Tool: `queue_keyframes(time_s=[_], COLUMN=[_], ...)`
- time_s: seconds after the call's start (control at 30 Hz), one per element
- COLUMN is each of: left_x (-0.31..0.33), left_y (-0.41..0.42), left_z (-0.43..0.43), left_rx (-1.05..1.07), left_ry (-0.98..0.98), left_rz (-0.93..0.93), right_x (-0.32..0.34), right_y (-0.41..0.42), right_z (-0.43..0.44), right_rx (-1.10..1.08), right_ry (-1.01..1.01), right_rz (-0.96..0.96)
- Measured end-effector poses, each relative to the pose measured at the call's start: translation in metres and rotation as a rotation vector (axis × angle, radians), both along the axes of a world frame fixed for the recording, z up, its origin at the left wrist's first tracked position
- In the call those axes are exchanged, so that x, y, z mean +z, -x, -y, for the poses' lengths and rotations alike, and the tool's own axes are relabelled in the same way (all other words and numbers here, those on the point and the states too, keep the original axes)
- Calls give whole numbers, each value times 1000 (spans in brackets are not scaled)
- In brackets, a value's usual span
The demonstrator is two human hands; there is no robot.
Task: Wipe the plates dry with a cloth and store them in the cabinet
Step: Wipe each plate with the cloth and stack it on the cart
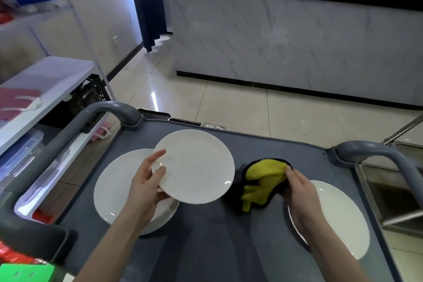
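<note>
My left hand (146, 181) grips a white plate (196, 167) by its left rim, thumb on top, holding it tilted above a stack of white plates (112, 188) on the grey cart top (206, 236). My right hand (299, 192) pinches a yellow cloth with a dark edge (263, 181), which hangs bunched just right of the held plate. Another white plate (343, 217) lies on the cart at the right, partly hidden under my right forearm.
Grey cart handles rise at the left (109, 110) and right (375, 149). White shelving (45, 89) with a dark crate stands to the left. A steel sink unit (393, 194) sits on the right. A marble-fronted counter (297, 41) stands across the tiled floor.
</note>
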State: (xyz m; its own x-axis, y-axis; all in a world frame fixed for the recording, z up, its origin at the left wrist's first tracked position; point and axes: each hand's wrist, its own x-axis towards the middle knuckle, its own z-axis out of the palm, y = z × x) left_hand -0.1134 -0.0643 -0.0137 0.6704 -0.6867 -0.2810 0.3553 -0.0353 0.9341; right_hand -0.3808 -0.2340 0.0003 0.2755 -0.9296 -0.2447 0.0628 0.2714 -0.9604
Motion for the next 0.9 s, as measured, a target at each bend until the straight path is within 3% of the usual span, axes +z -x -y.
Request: queue_keyframes(time_s=[0.1,0.2,0.27,0.4,0.47,0.67,0.8,0.9], left_x=[6,13,17,25,27,25,22,18], left_y=[7,15,22,32,34,43,49,43], left_z=[4,10,15,18,15,4,2,0], left_rx=[-24,-33,-30,-15,-18,-136,-192,-173], left_ry=[33,74,110,180,186,180,178,181], left_rz=[-2,-11,-22,-43,-32,-16,-7,-13], right_x=[38,62,64,42,39,35,44,43], right_y=[-4,-16,-24,-30,-29,-35,-52,-53], right_z=[-7,-33,-56,-77,-73,-21,-8,-22], right_rx=[38,233,437,623,687,673,795,987], right_ry=[62,310,515,1211,1229,1105,1155,1138], right_rz=[85,-48,-235,-898,-1035,-1161,-1171,-1055])
